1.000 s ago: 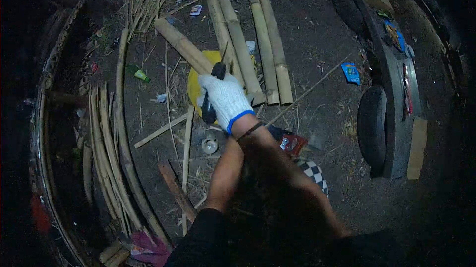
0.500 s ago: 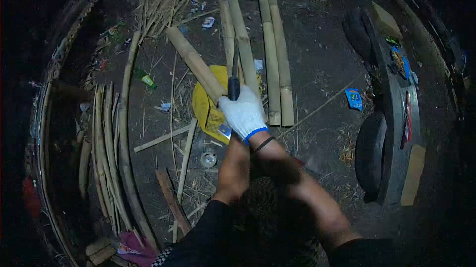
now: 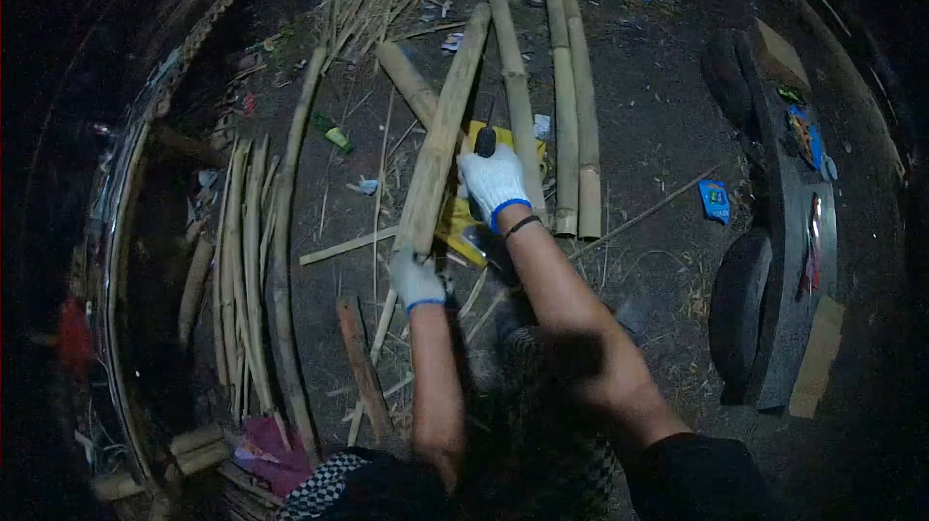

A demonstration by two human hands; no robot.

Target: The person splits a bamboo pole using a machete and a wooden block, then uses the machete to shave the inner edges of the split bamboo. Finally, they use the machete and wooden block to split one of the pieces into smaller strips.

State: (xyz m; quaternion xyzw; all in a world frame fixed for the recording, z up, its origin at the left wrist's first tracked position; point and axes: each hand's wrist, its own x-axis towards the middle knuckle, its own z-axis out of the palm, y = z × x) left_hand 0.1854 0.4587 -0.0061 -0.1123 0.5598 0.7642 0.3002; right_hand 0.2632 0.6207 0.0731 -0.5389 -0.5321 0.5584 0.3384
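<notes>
The left hand (image 3: 418, 279), in a white glove, has its grip closed on the near end of the split bamboo pole (image 3: 441, 139). This pole slants across a shorter bamboo piece (image 3: 408, 79). Farther, the gloved right hand (image 3: 494, 184) has its fingers wrapped around the black handle (image 3: 486, 142) of a blade, above the yellow sheet (image 3: 463, 234) on the ground.

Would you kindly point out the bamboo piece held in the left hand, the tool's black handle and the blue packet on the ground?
Held bamboo piece (image 3: 445, 129): head view, middle of its length.
Black handle (image 3: 486, 142): head view, its exposed end.
Blue packet (image 3: 714, 198): head view, its front.
</notes>
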